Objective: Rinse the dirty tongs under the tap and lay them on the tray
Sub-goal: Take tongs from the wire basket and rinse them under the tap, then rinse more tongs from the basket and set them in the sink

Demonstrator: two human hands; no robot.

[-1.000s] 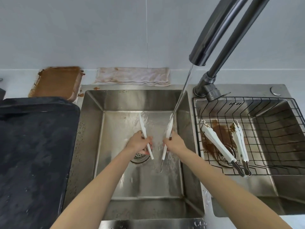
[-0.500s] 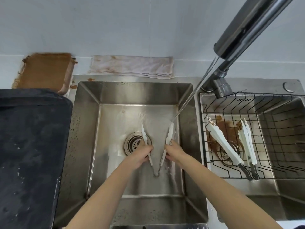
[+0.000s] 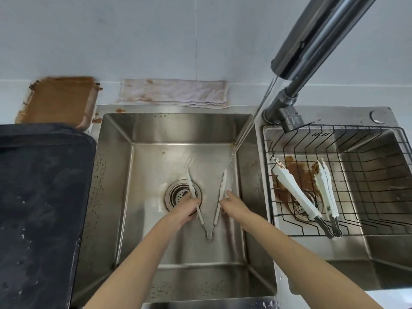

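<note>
- Tongs [image 3: 208, 204] – white arms spread in a V, metal hinge end nearest the person, tips pointing far; held low over the left sink basin [image 3: 124, 197], just right of the drain [image 3: 178, 195].
- Left hand [image 3: 186, 210] has fingers curled round the left arm of the tongs; right hand [image 3: 234, 205] pinches the right arm approx mid-length. Both hold the tongs, nothing else.
- Water stream [image 3: 249, 130] runs from the tap spout [image 3: 312, 41] at upper right and lands on the tip of the right arm – left arm looks outside the stream.
- Judgement: rinse underway, prob. not done; the left arm needs its turn under the water.
- Risks: wet plastic + a light pinch could let the sprung arms snap shut or slip into the basin; water hitting an angled arm could splash out.
- Dark tray [image 3: 44, 208] sits at left of the sink, well apart from the tongs – carry w/ drips could wet the rim.
- Right basin: wire rack [image 3: 367, 186] w/ two more soiled tongs [image 3: 296, 192] and brown residue; touching those would re-dirty things.
- Far side: stained cloth [image 3: 174, 92] and a brown-smeared tray [image 3: 58, 99] against the wall.
</note>
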